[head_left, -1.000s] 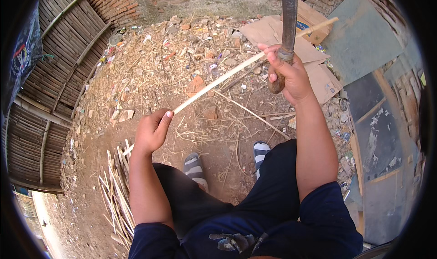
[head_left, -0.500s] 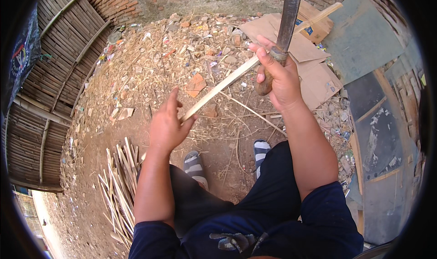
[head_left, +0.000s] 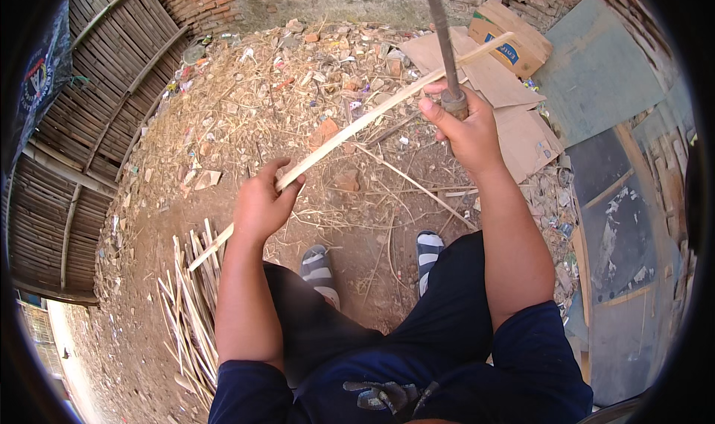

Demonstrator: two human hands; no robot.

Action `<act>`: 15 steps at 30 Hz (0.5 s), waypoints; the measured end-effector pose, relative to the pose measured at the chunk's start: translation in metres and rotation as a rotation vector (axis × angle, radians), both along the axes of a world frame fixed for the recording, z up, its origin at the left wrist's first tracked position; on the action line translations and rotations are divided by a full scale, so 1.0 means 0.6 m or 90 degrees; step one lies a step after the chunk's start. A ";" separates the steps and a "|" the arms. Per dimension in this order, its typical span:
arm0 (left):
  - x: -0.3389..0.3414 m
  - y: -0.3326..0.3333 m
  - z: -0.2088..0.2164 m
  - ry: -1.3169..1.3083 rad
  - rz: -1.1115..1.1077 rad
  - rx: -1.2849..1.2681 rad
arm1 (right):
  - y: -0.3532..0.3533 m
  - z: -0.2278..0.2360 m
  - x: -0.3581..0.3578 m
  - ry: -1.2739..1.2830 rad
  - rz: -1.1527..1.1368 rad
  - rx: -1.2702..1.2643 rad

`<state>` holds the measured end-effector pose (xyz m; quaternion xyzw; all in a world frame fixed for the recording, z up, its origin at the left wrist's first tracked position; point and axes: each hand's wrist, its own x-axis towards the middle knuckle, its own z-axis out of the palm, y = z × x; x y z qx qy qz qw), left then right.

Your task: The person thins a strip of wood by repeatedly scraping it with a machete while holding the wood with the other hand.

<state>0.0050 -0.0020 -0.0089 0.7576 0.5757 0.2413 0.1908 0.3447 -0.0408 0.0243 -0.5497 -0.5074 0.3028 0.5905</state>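
My left hand (head_left: 268, 204) is closed around a long pale wooden strip (head_left: 357, 130), which looks like split bamboo. The strip slants from beside my left forearm up to the far right. In my right hand (head_left: 473, 133) is the handle of a machete (head_left: 445, 48), its dark blade pointing up and away, edge-on. Near the handle the blade crosses the strip; whether they touch I cannot tell. The right fingers are partly hidden behind the handle.
A heap of thin strips (head_left: 195, 312) lies on the ground by my left leg. Straw and brick rubble (head_left: 261, 89) cover the ground ahead. Flattened cardboard (head_left: 514, 137), a cardboard box (head_left: 514, 36) and dark boards (head_left: 614, 208) lie right. A bamboo wall (head_left: 97, 89) stands left.
The strip has slid down and left through my left hand, so its lower end now shows past my wrist. The machete has turned edge-on, its tip moving left.
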 end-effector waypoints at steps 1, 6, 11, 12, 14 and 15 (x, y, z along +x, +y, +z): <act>-0.006 0.001 0.001 0.016 0.019 0.002 | 0.015 -0.023 0.014 -0.091 -0.046 0.027; -0.016 0.002 0.020 0.062 0.060 -0.006 | 0.009 -0.028 0.017 -0.447 -0.085 0.126; -0.038 0.004 0.017 0.031 0.068 0.021 | 0.002 -0.023 -0.001 -0.605 -0.059 0.042; -0.041 0.005 0.016 0.036 0.074 0.023 | 0.004 -0.025 0.002 -0.590 -0.068 0.037; -0.041 0.004 0.025 0.056 0.080 0.014 | 0.014 -0.028 0.020 -0.566 -0.086 0.028; -0.041 0.004 0.029 0.067 0.084 0.009 | 0.020 -0.035 0.036 -0.558 -0.117 0.043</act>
